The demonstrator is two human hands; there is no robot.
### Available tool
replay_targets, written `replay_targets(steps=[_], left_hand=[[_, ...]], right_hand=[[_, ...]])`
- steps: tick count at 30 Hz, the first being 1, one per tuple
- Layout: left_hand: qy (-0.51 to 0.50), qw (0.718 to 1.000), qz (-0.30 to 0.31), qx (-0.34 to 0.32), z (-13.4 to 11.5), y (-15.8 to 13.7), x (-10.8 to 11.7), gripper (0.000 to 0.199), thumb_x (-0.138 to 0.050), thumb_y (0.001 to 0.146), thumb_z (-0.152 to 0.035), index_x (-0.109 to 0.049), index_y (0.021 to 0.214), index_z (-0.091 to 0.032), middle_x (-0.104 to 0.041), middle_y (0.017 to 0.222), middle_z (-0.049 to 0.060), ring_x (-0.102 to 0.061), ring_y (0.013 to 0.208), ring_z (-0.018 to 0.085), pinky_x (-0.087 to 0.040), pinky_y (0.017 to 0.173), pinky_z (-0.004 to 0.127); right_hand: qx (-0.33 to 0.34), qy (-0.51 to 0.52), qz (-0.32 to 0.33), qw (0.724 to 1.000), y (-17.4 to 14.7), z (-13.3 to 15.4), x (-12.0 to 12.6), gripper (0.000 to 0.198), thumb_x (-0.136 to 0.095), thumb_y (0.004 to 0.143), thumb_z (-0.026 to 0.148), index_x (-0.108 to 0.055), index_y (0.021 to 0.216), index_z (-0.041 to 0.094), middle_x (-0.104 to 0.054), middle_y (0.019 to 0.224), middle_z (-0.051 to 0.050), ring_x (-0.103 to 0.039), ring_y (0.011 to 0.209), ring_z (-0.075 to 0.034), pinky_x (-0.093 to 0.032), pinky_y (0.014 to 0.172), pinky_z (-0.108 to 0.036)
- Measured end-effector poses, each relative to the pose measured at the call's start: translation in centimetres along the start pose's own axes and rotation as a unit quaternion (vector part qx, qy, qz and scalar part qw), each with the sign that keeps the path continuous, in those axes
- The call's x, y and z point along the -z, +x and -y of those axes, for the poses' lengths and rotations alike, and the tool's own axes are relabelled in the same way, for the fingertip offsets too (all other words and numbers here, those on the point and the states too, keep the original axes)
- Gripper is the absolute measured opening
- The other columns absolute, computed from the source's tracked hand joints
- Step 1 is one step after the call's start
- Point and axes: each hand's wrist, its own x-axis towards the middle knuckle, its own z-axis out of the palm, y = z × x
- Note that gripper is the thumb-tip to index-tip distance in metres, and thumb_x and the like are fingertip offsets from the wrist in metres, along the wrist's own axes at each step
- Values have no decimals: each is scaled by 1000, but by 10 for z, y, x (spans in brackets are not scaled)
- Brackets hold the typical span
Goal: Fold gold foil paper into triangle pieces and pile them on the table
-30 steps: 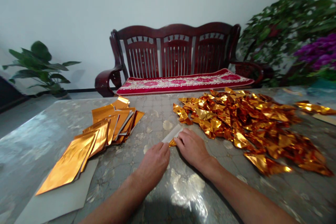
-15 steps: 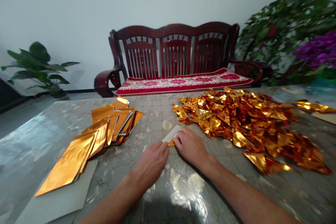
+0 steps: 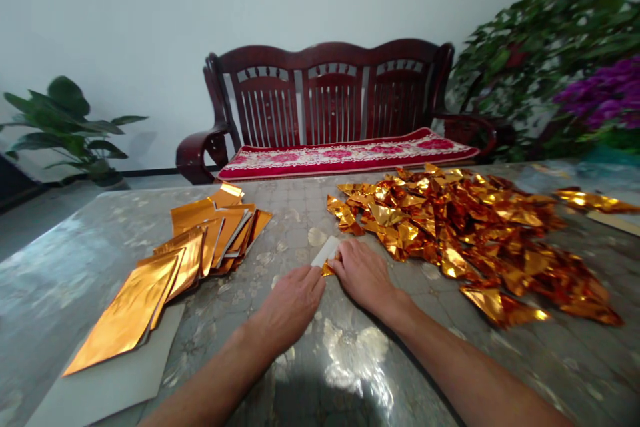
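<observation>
Between my hands, low over the middle of the table [image 3: 225, 333], is a partly folded sheet of gold foil paper [image 3: 324, 253]. Its pale back faces up, and a small gold corner shows near my fingers. My left hand [image 3: 297, 293] is closed on its near left end. Closed on the right side is my right hand [image 3: 363, 273], thumb and fingers pinching the edge. My fingers hide part of the sheet. To the left lie fanned stacks of gold foil sheets [image 3: 127, 310]. On the right spreads a heap of folded gold foil pieces [image 3: 425, 213].
A pale card [image 3: 115, 387] lies under the nearest stack. Clear plastic [image 3: 543, 175] and another card [image 3: 617, 221] are at the far right. Beyond the table stand a dark wooden bench [image 3: 333, 93] with a red patterned cushion [image 3: 345, 157], a potted plant [image 3: 75, 127] and purple flowers [image 3: 603, 97].
The pale strip of the sheet looks shorter and wider between my hands. My left hand has shifted slightly up and right, closer to my right hand. The view has moved a little.
</observation>
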Motion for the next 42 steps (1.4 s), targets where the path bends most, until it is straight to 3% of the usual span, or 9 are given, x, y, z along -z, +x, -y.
replay_targets(steps=[5,10,16,22,27,30,34,39,42], left_hand=[[0,1000,11,2,-3,2,6,10,-52,93,-11,-59,97,-15,-62,101,8,-57,93,24,-51,81,37],[-9,1000,3,10,-2,5,7,13,-51,93,-9,-59,99,-15,-63,100,7,-57,92,23,-49,83,35],[-12,999,-29,41,-6,9,0,24,-48,96,-14,-55,119,-18,-63,105,7,-57,97,24,-48,85,37],[5,998,-32,52,-9,11,-2,18,-52,95,-16,-60,110,-18,-63,104,7,-56,95,25,-47,80,38],[-1,997,-48,57,4,8,2,13,-53,96,-20,-63,103,-20,-64,99,6,-56,95,25,-45,81,39],[7,991,-48,127,13,7,4,15,-51,95,-18,-66,99,-18,-65,98,8,-56,95,27,-45,81,41],[-23,975,-64,212,18,6,2,20,-48,96,-18,-68,97,-18,-65,98,9,-57,96,26,-45,86,40],[-47,974,-100,198,24,8,-9,25,-46,98,-22,-65,114,-19,-64,112,8,-56,105,23,-44,95,38],[-73,975,-112,176,32,11,-13,26,-49,98,-23,-64,119,-20,-65,116,7,-56,108,22,-45,97,38]], right_hand=[[4,-5,6,1000,0,2,1,18,-51,98,31,-61,96,17,-66,101,-9,-60,93,-22,-38,75,-32],[6,9,-17,1000,-4,3,2,24,-54,96,40,-61,96,17,-66,101,-10,-59,93,-23,-37,77,-33],[14,18,-6,1000,-1,-2,0,14,-50,97,25,-61,96,17,-66,97,-9,-60,91,-23,-36,74,-32],[14,47,-42,998,1,-15,1,16,-48,98,21,-64,97,19,-65,102,-7,-58,95,-20,-37,79,-30],[73,17,-64,995,-1,-24,4,22,-49,91,11,-69,93,20,-66,100,-7,-54,97,-23,-37,84,-33],[98,39,-43,994,-9,-13,5,23,-51,86,8,-71,87,19,-67,93,-7,-57,93,-22,-39,81,-32],[174,148,9,974,-18,1,4,32,-51,79,3,-74,86,23,-69,85,-2,-61,85,-18,-43,76,-27],[188,215,-76,955,-6,-13,-3,41,-48,78,-2,-75,96,23,-73,95,-3,-59,94,-18,-44,88,-30],[221,207,-71,950,1,-23,-6,41,-50,79,-2,-76,95,25,-73,101,-1,-57,98,-19,-43,92,-33]])
